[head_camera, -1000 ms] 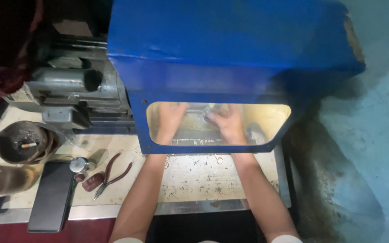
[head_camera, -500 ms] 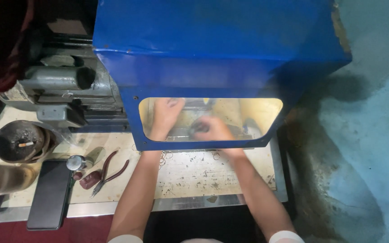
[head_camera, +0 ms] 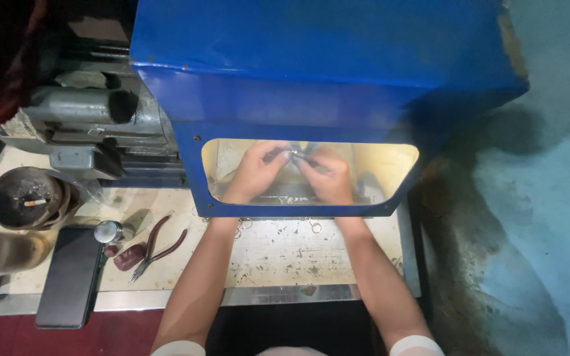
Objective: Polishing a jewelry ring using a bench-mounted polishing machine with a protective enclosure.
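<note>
Both my hands reach behind the clear window of a blue machine hood [head_camera: 318, 66]. My left hand [head_camera: 255, 170] and my right hand [head_camera: 328, 175] meet in the middle of the lit chamber, fingertips pinched together on a small shiny metal piece [head_camera: 293, 155] that is too small to identify. My forearms lie over the worn, speckled work table [head_camera: 278, 254] below the window. Small wire rings [head_camera: 315, 227] lie on the table at the window's lower edge.
Red-handled pliers [head_camera: 156, 247] lie left of my left arm, beside a small round metal cap [head_camera: 108, 231]. A black phone [head_camera: 68, 277] rests near the table's front left. A dark bowl [head_camera: 24, 198] holds a cigarette. A grey motor [head_camera: 87, 118] stands left of the hood.
My hands have drawn closer together at the chamber's middle, the right one sliding left. The view has shifted slightly, with the hood now sitting more to the right.
</note>
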